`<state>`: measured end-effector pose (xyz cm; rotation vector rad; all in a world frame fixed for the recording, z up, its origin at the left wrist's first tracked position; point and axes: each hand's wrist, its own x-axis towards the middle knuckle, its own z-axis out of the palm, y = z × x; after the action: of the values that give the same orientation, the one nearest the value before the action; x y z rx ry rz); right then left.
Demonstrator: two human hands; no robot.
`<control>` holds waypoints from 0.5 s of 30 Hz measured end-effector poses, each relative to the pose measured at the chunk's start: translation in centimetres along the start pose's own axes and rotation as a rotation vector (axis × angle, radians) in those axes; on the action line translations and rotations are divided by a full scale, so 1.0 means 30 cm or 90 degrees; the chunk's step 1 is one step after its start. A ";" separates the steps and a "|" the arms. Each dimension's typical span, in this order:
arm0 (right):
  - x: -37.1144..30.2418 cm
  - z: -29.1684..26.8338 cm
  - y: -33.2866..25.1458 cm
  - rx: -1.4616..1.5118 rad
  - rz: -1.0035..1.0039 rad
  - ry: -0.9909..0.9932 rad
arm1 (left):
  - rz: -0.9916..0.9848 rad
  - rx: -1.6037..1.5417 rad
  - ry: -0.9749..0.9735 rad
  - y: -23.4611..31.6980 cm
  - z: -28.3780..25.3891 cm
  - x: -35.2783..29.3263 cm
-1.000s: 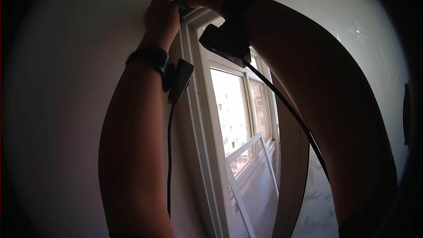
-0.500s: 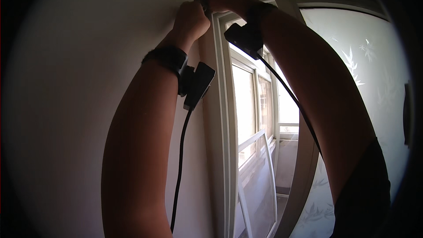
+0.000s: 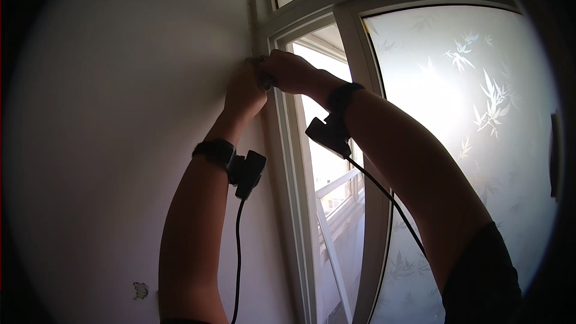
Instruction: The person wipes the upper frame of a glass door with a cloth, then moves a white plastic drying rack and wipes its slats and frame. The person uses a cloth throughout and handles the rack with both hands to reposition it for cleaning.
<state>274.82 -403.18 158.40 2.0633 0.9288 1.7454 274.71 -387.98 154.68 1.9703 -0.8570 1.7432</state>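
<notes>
- Reaching up, with left hand (image 3: 245,93) and right hand (image 3: 291,72) drawn close together beside the upper corner of the door frame (image 3: 303,204)
- Meeting at a small dark object (image 3: 264,81), placed right between the two hands, at the centre of the grip, and mostly covered by them
- Curled, both of them, around or against that object; cannot tell from this view whether clamped tight or merely touching, nor which one bears the hold
- Bordered left of the grip by a pale wall (image 3: 120,144), and right of the grip by a frosted glass panel (image 3: 432,102)
- Weighted below the grip by a left black box (image 3: 249,173) and a right black box (image 3: 329,137), trailing a left cord (image 3: 237,252) and a right cord (image 3: 390,198)
- Could drop the object down alongside the frame, through a loosened hold
- Could scrape against wall or frame, because of the tight corner
- Could snag the right cord, through a sharp turn of the arm
- Could misplace the hold, because of shadow at the grip
</notes>
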 end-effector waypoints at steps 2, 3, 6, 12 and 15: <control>-0.038 -0.121 0.097 0.068 -0.017 -0.015 | 0.045 -0.082 -0.038 0.093 -0.012 0.077; -0.035 -0.182 0.124 0.099 -0.019 -0.022 | 0.067 -0.122 -0.024 0.129 -0.029 0.091; -0.075 -0.359 0.248 0.189 -0.009 -0.060 | 0.132 -0.192 0.009 0.239 -0.044 0.121; -0.361 -0.458 0.286 0.329 0.078 -0.039 | -0.166 -0.229 -0.370 0.427 -0.032 0.207; -0.582 -0.506 0.423 0.457 0.140 -0.244 | -0.140 -0.131 -0.466 0.634 0.115 0.130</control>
<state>262.89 -426.60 155.89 2.8993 1.3730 1.0988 265.01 -405.12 155.71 2.4615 -0.9339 0.7577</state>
